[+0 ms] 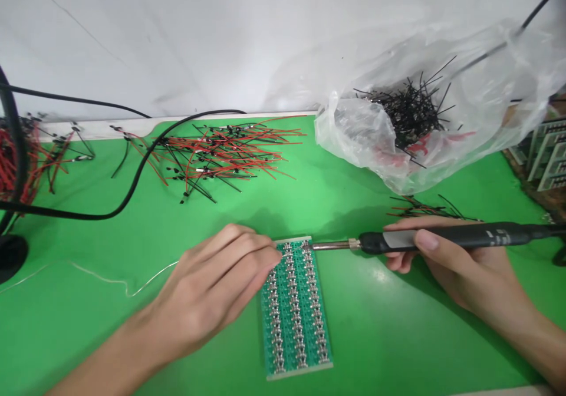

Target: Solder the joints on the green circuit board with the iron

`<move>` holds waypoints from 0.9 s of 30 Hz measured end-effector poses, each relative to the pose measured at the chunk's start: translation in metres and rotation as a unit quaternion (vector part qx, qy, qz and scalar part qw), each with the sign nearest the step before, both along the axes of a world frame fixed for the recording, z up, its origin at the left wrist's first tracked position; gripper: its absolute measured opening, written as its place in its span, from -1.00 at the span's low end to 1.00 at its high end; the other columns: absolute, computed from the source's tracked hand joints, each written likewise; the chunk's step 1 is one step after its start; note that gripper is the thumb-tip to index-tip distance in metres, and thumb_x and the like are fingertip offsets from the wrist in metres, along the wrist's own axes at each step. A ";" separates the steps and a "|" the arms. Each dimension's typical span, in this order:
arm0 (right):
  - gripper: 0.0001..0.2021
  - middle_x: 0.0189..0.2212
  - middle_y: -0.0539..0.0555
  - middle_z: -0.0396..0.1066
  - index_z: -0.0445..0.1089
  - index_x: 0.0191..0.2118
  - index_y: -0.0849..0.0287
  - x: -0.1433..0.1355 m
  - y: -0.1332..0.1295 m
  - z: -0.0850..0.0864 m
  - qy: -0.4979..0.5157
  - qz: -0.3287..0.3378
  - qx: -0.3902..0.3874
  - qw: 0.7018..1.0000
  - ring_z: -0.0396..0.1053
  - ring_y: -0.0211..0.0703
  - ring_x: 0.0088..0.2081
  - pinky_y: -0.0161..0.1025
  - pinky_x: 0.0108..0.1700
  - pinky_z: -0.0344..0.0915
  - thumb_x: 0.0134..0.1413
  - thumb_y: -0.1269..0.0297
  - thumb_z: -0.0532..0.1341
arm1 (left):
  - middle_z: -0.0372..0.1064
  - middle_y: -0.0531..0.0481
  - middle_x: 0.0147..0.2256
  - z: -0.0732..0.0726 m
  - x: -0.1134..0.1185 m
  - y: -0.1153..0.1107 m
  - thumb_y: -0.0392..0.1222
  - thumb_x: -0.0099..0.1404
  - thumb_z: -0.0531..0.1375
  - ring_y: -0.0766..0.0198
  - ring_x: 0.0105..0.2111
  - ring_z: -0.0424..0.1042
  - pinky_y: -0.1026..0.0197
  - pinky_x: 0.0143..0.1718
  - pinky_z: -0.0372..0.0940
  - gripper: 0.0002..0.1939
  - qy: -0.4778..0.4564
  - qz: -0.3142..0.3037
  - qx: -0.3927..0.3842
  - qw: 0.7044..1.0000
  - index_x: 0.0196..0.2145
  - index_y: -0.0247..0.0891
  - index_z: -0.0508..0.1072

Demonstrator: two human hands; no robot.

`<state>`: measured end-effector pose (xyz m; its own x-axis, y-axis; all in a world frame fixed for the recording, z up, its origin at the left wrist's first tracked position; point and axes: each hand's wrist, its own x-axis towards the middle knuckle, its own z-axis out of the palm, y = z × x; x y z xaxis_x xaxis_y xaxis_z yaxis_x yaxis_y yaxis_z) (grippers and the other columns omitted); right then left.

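Observation:
A green circuit board with three columns of silvery solder joints lies on the green mat. My right hand is closed round a black soldering iron; its tip meets the board near the top of the right column. My left hand pinches a thin solder wire over the board's upper left corner. The wire's free end reaches across the board toward the iron's tip, and its other end trails off to the left. Whether the wire touches the tip is too small to tell.
Red and black wires lie in a pile behind the board. More wires sit beyond my right hand. A plastic bag of black wires stands at the back right. A black cable loops across the left; boards stand upright far right.

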<state>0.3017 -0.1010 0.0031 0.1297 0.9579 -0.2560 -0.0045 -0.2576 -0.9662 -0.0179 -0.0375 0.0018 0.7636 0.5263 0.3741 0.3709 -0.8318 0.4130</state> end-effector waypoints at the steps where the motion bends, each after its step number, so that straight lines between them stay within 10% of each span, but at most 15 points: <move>1: -0.80 -0.52 0.07 0.62 0.66 -0.22 0.06 0.001 0.000 0.000 -0.001 0.006 0.004 1.000 0.54 -0.10 -0.51 -0.23 -0.46 0.53 0.10 0.12 0.36 | 0.45 -0.12 -0.14 0.000 0.000 0.000 -0.43 0.32 0.26 0.24 -0.12 0.40 0.15 -0.07 0.36 -0.75 -0.001 0.000 -0.001 1.000 -0.04 -0.40 0.44; 27: -0.80 -0.52 0.11 0.62 0.66 -0.21 0.10 0.002 0.000 -0.004 -0.010 0.023 0.040 0.999 0.56 -0.09 -0.52 -0.24 -0.50 0.53 0.17 0.16 0.31 | 0.44 -0.10 -0.16 -0.001 0.002 0.000 -0.41 0.34 0.24 0.24 -0.14 0.40 0.15 -0.10 0.37 -0.77 0.009 0.004 0.006 1.000 -0.04 -0.36 0.44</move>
<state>0.3042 -0.1006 -0.0006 0.0903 0.9801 -0.1770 0.0248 -0.1798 -0.9834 -0.0158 -0.0376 0.0012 0.7662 0.5278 0.3666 0.3847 -0.8337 0.3962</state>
